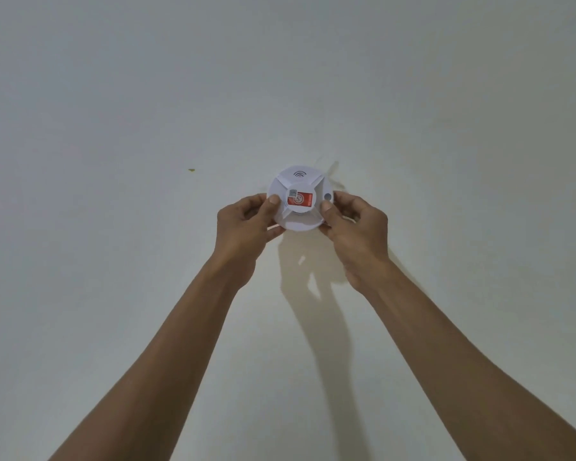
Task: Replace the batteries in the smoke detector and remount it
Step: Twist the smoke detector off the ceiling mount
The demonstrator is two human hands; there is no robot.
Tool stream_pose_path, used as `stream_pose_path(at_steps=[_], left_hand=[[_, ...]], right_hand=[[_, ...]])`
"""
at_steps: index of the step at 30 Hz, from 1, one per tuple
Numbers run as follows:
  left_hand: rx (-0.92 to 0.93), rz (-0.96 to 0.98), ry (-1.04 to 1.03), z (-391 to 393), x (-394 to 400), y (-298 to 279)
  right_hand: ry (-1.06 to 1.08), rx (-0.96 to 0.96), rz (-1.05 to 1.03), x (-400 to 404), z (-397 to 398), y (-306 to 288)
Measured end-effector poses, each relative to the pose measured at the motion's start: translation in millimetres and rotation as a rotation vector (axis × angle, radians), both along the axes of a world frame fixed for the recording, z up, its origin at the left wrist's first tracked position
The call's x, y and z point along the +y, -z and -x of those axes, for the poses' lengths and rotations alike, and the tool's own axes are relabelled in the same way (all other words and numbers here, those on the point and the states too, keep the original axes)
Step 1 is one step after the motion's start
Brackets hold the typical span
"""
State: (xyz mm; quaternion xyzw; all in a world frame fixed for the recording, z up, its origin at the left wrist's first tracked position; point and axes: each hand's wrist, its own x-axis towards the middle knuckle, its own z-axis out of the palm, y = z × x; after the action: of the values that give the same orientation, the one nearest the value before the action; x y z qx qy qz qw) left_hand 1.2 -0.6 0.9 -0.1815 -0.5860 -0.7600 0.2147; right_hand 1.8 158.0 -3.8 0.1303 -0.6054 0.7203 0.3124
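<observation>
1. Head view: the person is reaching both arms up and forward toward a plain pale surface (113,94), which could be a ceiling or a wall; the picture does not settle which.
2. The smoke detector (296,197), a white round unit with a red label (300,198) at its centre, is sitting flat against that surface, directly between the two hands and level with the fingertips.
3. The left hand (246,221) is gripping the detector's left rim, its thumb lying on the face just beside the label and its fingers curling behind the edge.
4. The right hand (353,227) is mirroring it on the right rim, thumb pressing the face near a small round button (328,196), fingers wrapping round the back.
5. Both hands are therefore closed on the detector, pinching it from opposite sides; neither is nearer than the other, and each is touching the housing.
6. The detector is round, so it has no long axis across the surface; the axis that matters is running straight out from the surface toward the camera, and any twist would be turning about it.
7. Judging from this grip, the person is either twisting the unit off its mount or locking it back on; which of the two cannot be told, since the mount behind it is hidden.
8. A shadow (316,294) of the hands and arms is falling on the surface below the detector.
</observation>
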Motion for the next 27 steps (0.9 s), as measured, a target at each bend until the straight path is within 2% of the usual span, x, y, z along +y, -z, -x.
stream_pose_path(at_steps=[4,9,18,22,27], left_hand=[[-0.033,0.042,0.059,-23.0,-9.2,35.2],[-0.15,0.014,0.084,-45.6,-17.2,103.2],[-0.396,-0.011,0.066,-73.0,-30.7,283.8],[-0.446,-0.013,0.06,-88.7,-35.1,364.3],[-0.451,-0.007,0.043,-110.1,-37.4,444.1]], right_hand=[[-0.069,-0.043,0.035,-3.0,-23.0,36.5],[-0.137,-0.163,0.107,-8.8,-44.3,109.9],[-0.273,-0.459,0.17,-12.9,-71.4,294.1],[-0.337,-0.565,0.19,-13.5,-86.5,379.4],[-0.437,-0.612,0.217,-12.5,-105.6,461.0]])
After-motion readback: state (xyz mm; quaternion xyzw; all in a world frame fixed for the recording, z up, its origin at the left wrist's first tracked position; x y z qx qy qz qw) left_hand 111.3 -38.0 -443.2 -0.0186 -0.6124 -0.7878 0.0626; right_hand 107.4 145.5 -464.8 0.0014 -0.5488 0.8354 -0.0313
